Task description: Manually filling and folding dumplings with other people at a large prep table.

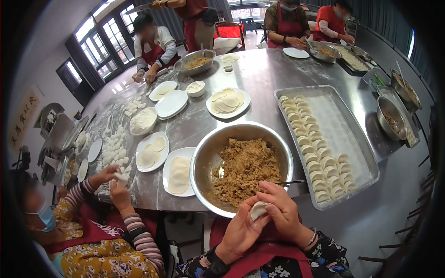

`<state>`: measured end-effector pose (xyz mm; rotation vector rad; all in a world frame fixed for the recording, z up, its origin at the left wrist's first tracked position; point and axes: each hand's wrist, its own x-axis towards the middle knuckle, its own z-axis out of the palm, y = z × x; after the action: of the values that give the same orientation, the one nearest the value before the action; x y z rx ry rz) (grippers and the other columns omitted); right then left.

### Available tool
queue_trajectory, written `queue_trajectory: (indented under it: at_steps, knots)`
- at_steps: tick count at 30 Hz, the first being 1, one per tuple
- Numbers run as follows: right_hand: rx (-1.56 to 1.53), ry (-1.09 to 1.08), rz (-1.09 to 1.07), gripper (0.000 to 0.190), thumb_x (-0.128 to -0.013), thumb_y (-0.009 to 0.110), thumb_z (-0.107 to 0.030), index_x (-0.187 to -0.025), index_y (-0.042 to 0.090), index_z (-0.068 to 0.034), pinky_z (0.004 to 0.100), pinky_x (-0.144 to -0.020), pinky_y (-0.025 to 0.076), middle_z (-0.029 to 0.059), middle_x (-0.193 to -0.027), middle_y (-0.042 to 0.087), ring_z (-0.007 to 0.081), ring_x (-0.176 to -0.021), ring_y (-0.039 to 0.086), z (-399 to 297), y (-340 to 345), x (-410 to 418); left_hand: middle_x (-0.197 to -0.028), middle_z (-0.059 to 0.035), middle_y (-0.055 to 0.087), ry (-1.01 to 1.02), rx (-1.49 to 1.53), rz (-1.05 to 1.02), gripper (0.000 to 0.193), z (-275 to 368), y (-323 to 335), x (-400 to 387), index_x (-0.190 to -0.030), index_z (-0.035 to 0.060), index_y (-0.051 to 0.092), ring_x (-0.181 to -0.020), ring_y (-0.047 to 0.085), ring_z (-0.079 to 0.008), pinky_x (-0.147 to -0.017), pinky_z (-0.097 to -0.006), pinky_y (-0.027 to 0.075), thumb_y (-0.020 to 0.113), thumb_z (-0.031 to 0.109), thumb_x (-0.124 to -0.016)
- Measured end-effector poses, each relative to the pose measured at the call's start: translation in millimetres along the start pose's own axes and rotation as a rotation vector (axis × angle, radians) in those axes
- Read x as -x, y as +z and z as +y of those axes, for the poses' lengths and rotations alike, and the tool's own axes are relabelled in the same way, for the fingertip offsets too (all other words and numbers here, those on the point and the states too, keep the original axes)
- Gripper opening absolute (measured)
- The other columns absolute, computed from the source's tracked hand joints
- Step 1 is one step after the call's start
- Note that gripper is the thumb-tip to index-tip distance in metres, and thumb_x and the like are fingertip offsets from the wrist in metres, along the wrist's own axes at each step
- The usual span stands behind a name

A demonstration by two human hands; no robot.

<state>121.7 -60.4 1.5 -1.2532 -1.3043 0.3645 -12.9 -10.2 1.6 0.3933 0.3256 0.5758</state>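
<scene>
A folded dumpling lies between the fingers of my left hand and my right hand, just in front of the bowl. Both sets of fingers pinch its edge. Beyond them a large steel bowl holds brown minced filling. A thin metal utensil handle sticks out past my right fingers over the bowl's rim; whether that hand grips it I cannot tell. To the right, a metal tray carries rows of finished dumplings. Left of the bowl, round wrappers lie on a white plate.
More wrappers fill plates farther back, near stacked white plates and a flour bowl. Dough pieces cover the floured steel table at left. A co-worker sits close on my left; several others work across the table.
</scene>
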Motion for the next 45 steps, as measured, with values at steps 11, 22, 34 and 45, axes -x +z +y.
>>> queue_trajectory:
  at_steps: [11,22,34,45]
  knots:
    - [0.134,-0.112,0.023,0.021,-0.085,0.061,-0.017,-0.098,0.068,-0.002,0.0421,-0.096,0.041,0.0143,-0.112,0.063,0.0342,-0.112,0.055,13.2,2.4,3.4,-0.125,-0.0109,0.048,-0.045,0.032,-0.070,0.063,-1.5,-11.8,-1.1,-0.129,0.0022,0.037,-0.118,0.047,-0.0209,-0.104,-0.0380,0.035,0.044,0.052,-0.091]
    - [0.036,-0.068,-0.074,0.021,-0.081,0.065,-0.010,-0.100,0.070,-0.005,0.0404,-0.099,0.040,0.0141,-0.113,0.064,0.0332,-0.118,0.051,12.3,-2.1,2.2,-0.127,-0.0106,0.047,-0.099,-0.008,-0.056,0.067,-1.4,-14.3,-2.8,-0.132,0.0007,0.035,-0.119,0.047,-0.0195,-0.104,-0.0374,0.036,0.040,0.054,-0.092]
    - [0.031,-0.016,-0.242,0.021,-0.071,0.070,-0.005,-0.092,0.072,-0.010,0.0409,-0.101,0.037,0.0105,-0.122,0.059,0.0332,-0.125,0.044,8.0,-9.9,-5.2,-0.121,-0.0062,0.050,-0.161,-0.114,-0.102,0.066,11.7,-8.2,-5.3,-0.128,0.0017,0.039,-0.112,0.050,-0.0139,-0.100,-0.0313,0.039,0.043,0.056,-0.090]
    - [0.085,-0.083,-0.417,0.013,-0.068,0.074,-0.009,-0.080,0.072,-0.010,0.0442,-0.102,0.033,0.0104,-0.123,0.058,0.0345,-0.129,0.038,-2.9,-18.3,-18.6,-0.127,-0.0068,0.047,-0.295,-0.171,-0.203,0.058,21.3,-13.4,-13.4,-0.136,0.0061,0.034,-0.110,0.051,-0.0142,-0.093,-0.0297,0.043,0.036,0.048,-0.096]
